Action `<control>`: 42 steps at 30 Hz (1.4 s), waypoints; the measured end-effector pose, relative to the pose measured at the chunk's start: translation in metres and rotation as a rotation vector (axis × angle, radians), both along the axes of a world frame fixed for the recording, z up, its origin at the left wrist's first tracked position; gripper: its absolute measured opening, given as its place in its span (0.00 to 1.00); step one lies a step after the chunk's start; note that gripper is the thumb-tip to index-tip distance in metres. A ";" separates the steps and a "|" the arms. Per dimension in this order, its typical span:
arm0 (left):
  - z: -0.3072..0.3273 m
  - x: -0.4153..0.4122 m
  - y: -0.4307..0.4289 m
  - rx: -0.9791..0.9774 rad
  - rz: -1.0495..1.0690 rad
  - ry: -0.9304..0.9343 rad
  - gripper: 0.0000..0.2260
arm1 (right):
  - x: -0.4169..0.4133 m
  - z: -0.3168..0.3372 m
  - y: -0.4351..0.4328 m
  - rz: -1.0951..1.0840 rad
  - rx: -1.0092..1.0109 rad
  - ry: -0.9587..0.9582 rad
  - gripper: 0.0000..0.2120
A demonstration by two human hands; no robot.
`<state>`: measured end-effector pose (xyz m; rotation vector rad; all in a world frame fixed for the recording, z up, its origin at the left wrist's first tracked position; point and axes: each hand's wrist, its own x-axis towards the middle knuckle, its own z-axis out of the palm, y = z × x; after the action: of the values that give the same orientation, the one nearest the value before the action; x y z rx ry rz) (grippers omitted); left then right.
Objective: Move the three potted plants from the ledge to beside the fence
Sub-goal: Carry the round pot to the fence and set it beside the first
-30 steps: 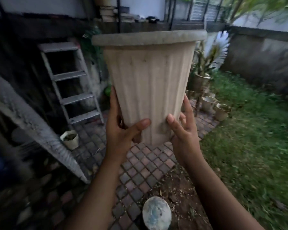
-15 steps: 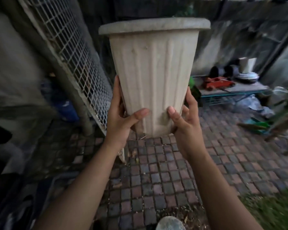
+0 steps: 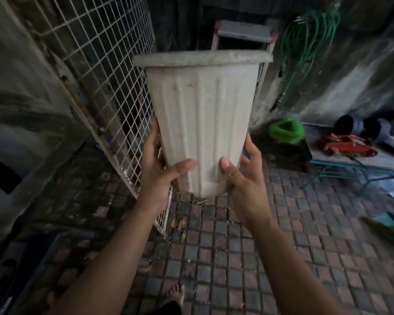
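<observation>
Pot (image 3: pixel 200 123) now nearer wire fence (image 3: pixel 105 76); left hand (image 3: pixel 159 171) and right hand (image 3: pixel 246 180) grip its narrow base; held low, top-heavy load may tip and fall onto paving (image 3: pixel 237 258).

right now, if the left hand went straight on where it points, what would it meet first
The left hand would likely meet the pot, its widening wall then rim; mesh behind, depth unclear.
</observation>
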<state>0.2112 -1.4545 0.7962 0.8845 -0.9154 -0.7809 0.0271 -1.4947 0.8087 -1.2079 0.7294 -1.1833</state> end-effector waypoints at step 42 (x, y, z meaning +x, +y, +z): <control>-0.054 -0.160 -0.373 0.231 0.768 -0.149 0.63 | -0.070 -0.054 -0.486 0.722 -0.097 0.180 0.39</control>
<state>0.0511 -1.8278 0.7418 1.3932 -0.5401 -0.1531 -0.0424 -1.9805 0.7550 -1.4991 0.3091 -0.5175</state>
